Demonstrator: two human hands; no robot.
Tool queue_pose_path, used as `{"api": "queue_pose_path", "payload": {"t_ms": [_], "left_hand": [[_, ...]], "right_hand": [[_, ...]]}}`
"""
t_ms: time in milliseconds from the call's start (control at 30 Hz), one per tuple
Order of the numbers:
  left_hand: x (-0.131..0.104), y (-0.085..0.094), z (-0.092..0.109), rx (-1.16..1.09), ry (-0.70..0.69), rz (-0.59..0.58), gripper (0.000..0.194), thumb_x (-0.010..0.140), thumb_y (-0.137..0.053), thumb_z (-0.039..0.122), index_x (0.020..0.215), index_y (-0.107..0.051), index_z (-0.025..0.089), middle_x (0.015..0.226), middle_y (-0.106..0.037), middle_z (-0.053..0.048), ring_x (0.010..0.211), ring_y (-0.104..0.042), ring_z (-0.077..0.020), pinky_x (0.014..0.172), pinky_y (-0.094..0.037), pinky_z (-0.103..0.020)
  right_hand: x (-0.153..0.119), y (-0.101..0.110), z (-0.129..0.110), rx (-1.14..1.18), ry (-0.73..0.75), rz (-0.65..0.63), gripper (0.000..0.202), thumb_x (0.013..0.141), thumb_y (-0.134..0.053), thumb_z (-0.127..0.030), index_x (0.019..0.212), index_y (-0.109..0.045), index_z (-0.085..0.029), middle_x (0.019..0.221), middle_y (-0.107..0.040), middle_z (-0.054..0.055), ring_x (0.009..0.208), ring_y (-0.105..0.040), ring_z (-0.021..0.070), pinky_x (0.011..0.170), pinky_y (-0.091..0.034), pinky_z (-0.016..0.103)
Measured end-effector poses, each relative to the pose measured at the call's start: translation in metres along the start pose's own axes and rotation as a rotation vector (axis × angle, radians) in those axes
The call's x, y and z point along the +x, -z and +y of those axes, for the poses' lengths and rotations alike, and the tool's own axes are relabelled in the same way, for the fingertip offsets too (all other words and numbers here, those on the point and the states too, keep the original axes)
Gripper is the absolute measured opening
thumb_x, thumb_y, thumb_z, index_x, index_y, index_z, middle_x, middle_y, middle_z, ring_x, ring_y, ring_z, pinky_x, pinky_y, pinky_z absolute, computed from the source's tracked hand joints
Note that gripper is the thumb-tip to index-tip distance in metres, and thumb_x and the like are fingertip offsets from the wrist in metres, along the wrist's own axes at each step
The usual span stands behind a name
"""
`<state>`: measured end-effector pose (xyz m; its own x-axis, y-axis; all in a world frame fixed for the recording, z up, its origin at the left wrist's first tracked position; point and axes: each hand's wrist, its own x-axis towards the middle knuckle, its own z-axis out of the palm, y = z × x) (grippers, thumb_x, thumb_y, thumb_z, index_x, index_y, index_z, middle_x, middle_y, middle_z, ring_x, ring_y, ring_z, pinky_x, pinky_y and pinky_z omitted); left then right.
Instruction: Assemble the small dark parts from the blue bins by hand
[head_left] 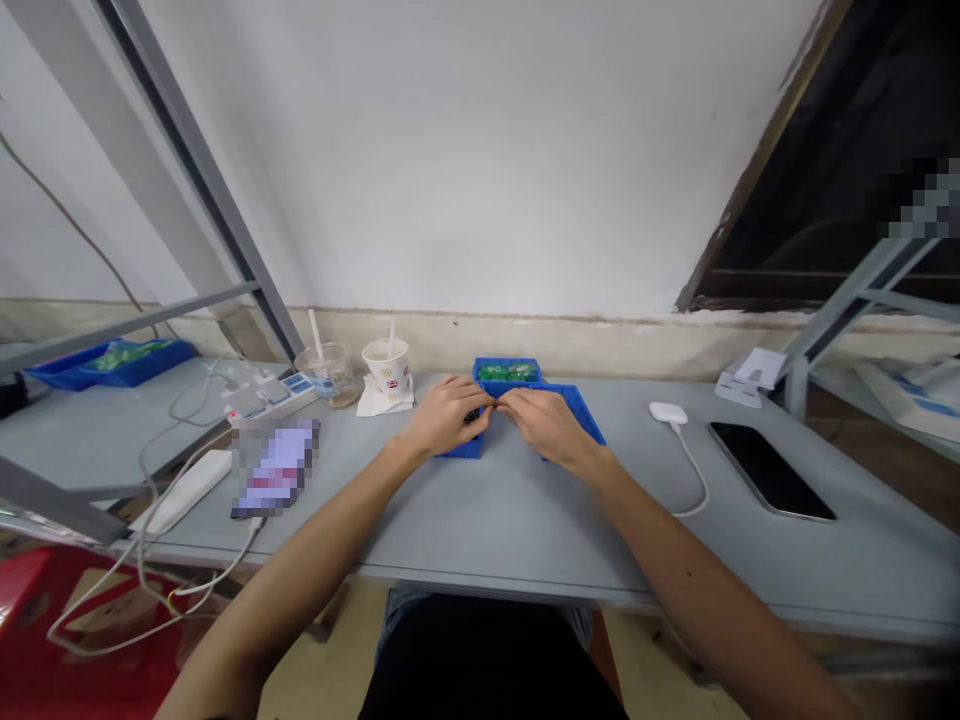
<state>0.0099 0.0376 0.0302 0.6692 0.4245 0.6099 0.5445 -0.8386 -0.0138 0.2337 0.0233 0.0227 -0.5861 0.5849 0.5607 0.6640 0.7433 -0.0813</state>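
My left hand (450, 415) and my right hand (544, 422) meet over the table, fingertips pinched together around something small and dark that I cannot make out. Under my left hand stands a blue bin (468, 451) with small dark pieces in it, mostly covered by the hand. Another blue bin (586, 416) lies behind and beside my right hand, its contents hidden from me. Just beyond the fingers, a blue bin (508, 384) holds green pieces (507, 372) near the wall.
Left on the grey table (465, 530) are a plastic cup (330, 380), a paper cup (388, 370) on a napkin, a power strip (289, 398) and a phone (276, 465) with cables. At right lie a white earbud case (667, 412), its cable and a black phone (769, 470).
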Motion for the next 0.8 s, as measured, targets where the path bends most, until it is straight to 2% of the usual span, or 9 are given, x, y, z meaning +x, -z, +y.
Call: {"api": "queue_pose_path", "payload": {"t_ms": [100, 233, 333, 433, 567, 633, 667, 733, 800], "left_hand": [[0.0, 0.0, 0.0, 0.002, -0.004, -0.004, 0.021, 0.102, -0.052, 0.024, 0.1, -0.073, 0.02, 0.098, -0.077, -0.004, 0.095, -0.067, -0.0209, 0.087, -0.045, -0.037], [0.0, -0.001, 0.001, 0.009, -0.001, 0.016, 0.023, 0.104, -0.051, 0.025, 0.101, -0.073, 0.019, 0.097, -0.077, -0.004, 0.093, -0.067, -0.0205, 0.088, -0.045, -0.037], [0.001, -0.001, 0.002, 0.016, 0.029, 0.057, 0.026, 0.106, -0.049, 0.029, 0.107, -0.074, 0.02, 0.099, -0.078, -0.005, 0.094, -0.067, -0.0207, 0.089, -0.045, -0.038], [0.001, 0.0, 0.002, 0.023, 0.065, 0.108, 0.028, 0.107, -0.047, 0.03, 0.112, -0.073, 0.019, 0.099, -0.077, -0.006, 0.095, -0.067, -0.0211, 0.088, -0.045, -0.038], [0.0, 0.001, 0.001, 0.019, 0.09, 0.148, 0.03, 0.108, -0.045, 0.029, 0.116, -0.072, 0.019, 0.099, -0.077, -0.007, 0.094, -0.066, -0.0208, 0.087, -0.045, -0.038], [0.0, 0.001, 0.001, 0.017, 0.099, 0.166, 0.03, 0.108, -0.045, 0.029, 0.118, -0.071, 0.019, 0.1, -0.077, -0.007, 0.094, -0.066, -0.0208, 0.087, -0.045, -0.038], [0.0, 0.001, 0.001, 0.018, 0.101, 0.172, 0.03, 0.108, -0.045, 0.03, 0.118, -0.071, 0.019, 0.1, -0.077, -0.007, 0.095, -0.066, -0.0208, 0.087, -0.045, -0.038], [0.0, 0.001, 0.0, 0.025, 0.102, 0.176, 0.029, 0.108, -0.045, 0.03, 0.118, -0.071, 0.02, 0.1, -0.077, -0.006, 0.095, -0.066, -0.0211, 0.087, -0.045, -0.039], [0.0, 0.001, -0.001, 0.03, 0.099, 0.172, 0.029, 0.108, -0.045, 0.03, 0.118, -0.071, 0.019, 0.101, -0.077, -0.006, 0.095, -0.066, -0.0213, 0.087, -0.045, -0.039]], "right_hand": [[0.0, -0.001, -0.001, 0.013, 0.005, -0.018, 0.019, 0.108, -0.051, -0.029, 0.114, -0.064, -0.017, 0.105, -0.075, 0.01, 0.094, -0.071, 0.0211, 0.08, -0.049, 0.03], [0.0, 0.0, -0.001, -0.036, 0.025, 0.029, 0.024, 0.109, -0.044, -0.026, 0.101, -0.065, -0.018, 0.095, -0.074, 0.008, 0.089, -0.068, 0.0197, 0.079, -0.046, 0.03], [-0.001, 0.01, 0.004, -0.073, -0.019, 0.201, 0.027, 0.108, -0.041, -0.025, 0.097, -0.064, -0.019, 0.091, -0.072, 0.007, 0.083, -0.063, 0.0193, 0.077, -0.042, 0.031], [-0.003, 0.024, 0.015, -0.171, -0.155, 0.425, 0.031, 0.104, -0.039, -0.025, 0.08, -0.058, -0.021, 0.078, -0.062, 0.006, 0.077, -0.055, 0.0204, 0.078, -0.038, 0.035], [-0.005, 0.035, 0.03, -0.315, -0.352, 0.484, 0.034, 0.104, -0.041, -0.034, 0.078, -0.058, -0.021, 0.088, -0.062, 0.007, 0.09, -0.052, 0.0241, 0.082, -0.034, 0.037], [-0.001, 0.035, 0.033, -0.325, -0.394, 0.445, 0.033, 0.105, -0.039, -0.033, 0.082, -0.06, -0.021, 0.092, -0.064, 0.008, 0.092, -0.053, 0.0246, 0.083, -0.034, 0.037], [0.002, 0.034, 0.034, -0.309, -0.385, 0.386, 0.033, 0.106, -0.039, -0.032, 0.084, -0.061, -0.02, 0.091, -0.065, 0.009, 0.091, -0.054, 0.0241, 0.083, -0.035, 0.036], [0.012, 0.028, 0.034, -0.257, -0.312, 0.158, 0.031, 0.106, -0.041, -0.028, 0.087, -0.064, -0.019, 0.089, -0.069, 0.008, 0.087, -0.058, 0.0221, 0.082, -0.037, 0.034], [0.025, 0.02, 0.034, -0.23, -0.211, -0.156, 0.026, 0.103, -0.048, -0.024, 0.089, -0.068, -0.019, 0.092, -0.073, 0.008, 0.088, -0.063, 0.0214, 0.079, -0.038, 0.032]]}}
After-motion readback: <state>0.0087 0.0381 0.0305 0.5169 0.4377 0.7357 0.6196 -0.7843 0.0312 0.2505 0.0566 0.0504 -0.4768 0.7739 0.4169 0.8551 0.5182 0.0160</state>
